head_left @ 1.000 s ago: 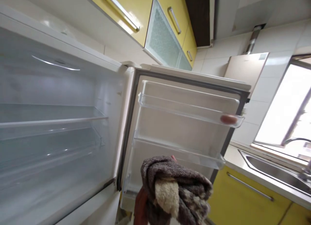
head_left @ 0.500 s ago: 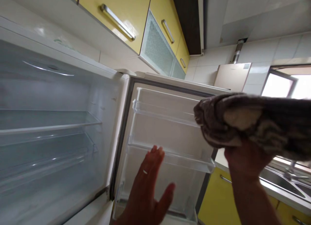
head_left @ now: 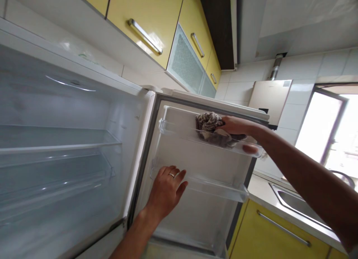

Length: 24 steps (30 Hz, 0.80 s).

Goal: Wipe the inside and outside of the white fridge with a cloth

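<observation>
Main light: daylight at right, from the window (head_left: 316,119), its panes burnt out to white. Glare: pale patches on the yellow cupboard (head_left: 151,9) beside its handle; small glints on the shelves (head_left: 56,167). Dimmer areas: inside of the fridge (head_left: 64,106), bluish grey and hazy; right forearm (head_left: 304,177), darkening toward the lower right. Focus: left hand (head_left: 165,192) fairly crisp; cloth (head_left: 209,121) softer. Distortion: wide-angle stretch, cupboard lines slanting.

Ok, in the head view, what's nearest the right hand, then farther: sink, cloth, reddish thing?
1. Cloth: touching the right hand, at the top door shelf.
2. Reddish thing: at that shelf's right end.
3. Sink: farther right, beyond the fridge door.
</observation>
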Each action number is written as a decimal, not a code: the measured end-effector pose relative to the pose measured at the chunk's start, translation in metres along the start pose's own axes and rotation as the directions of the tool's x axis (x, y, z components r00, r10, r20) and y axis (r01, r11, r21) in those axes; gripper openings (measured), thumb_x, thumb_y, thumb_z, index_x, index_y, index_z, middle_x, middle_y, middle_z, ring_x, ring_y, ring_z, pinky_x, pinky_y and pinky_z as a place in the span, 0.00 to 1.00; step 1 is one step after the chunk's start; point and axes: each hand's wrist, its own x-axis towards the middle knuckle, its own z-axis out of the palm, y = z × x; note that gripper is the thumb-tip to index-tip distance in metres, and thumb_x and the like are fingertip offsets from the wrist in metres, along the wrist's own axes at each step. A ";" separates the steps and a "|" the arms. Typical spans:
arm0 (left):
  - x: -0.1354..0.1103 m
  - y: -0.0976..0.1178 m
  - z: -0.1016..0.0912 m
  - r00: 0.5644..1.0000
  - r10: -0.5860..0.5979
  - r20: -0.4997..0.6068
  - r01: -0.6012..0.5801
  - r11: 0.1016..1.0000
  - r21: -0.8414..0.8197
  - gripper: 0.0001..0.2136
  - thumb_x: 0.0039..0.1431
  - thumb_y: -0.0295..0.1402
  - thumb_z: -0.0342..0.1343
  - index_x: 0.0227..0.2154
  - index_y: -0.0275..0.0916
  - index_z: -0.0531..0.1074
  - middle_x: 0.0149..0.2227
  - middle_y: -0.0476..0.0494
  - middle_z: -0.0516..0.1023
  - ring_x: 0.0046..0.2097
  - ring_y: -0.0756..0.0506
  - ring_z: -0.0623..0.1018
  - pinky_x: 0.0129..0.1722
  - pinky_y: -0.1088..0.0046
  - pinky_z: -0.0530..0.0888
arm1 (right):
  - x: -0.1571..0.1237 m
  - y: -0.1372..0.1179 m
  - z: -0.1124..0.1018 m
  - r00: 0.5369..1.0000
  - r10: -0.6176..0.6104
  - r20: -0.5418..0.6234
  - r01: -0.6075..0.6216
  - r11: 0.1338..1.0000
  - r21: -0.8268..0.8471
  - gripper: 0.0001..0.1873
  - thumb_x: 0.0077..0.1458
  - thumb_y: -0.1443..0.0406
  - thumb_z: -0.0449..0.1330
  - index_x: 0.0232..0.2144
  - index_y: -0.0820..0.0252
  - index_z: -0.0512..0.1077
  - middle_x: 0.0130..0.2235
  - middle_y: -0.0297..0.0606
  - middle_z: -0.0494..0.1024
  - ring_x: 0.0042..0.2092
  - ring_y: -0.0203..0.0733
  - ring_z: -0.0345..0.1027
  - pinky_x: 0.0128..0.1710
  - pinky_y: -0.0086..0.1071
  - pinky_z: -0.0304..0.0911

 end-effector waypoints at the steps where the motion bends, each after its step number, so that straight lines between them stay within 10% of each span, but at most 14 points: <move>1: 0.001 0.002 0.001 1.000 -0.009 0.011 0.009 1.000 -0.004 0.14 0.69 0.34 0.53 0.52 0.36 0.75 0.46 0.37 0.82 0.51 0.36 0.78 0.53 0.51 0.73 | 0.004 -0.007 0.001 0.998 0.017 0.069 -0.019 1.000 0.025 0.11 0.56 0.63 0.63 0.32 0.67 0.81 0.27 0.38 0.80 0.26 0.34 0.71 0.27 0.25 0.62; 12: 0.006 -0.002 0.011 1.000 0.001 0.015 -0.002 0.997 0.078 0.11 0.69 0.33 0.52 0.50 0.40 0.74 0.39 0.42 0.81 0.41 0.41 0.77 0.46 0.58 0.71 | 0.073 -0.091 0.028 0.953 -0.300 -0.038 0.301 0.931 0.208 0.19 0.53 0.65 0.62 0.45 0.73 0.78 0.41 0.39 0.81 0.44 0.42 0.72 0.43 0.28 0.62; 24: 0.006 0.004 0.001 0.997 -0.060 0.049 0.055 0.995 0.087 0.13 0.70 0.34 0.50 0.49 0.40 0.78 0.38 0.42 0.81 0.41 0.39 0.76 0.47 0.56 0.68 | 0.014 -0.019 -0.013 0.974 -0.130 0.187 0.161 0.974 -0.160 0.10 0.52 0.71 0.63 0.38 0.71 0.78 0.35 0.41 0.82 0.35 0.36 0.70 0.34 0.25 0.59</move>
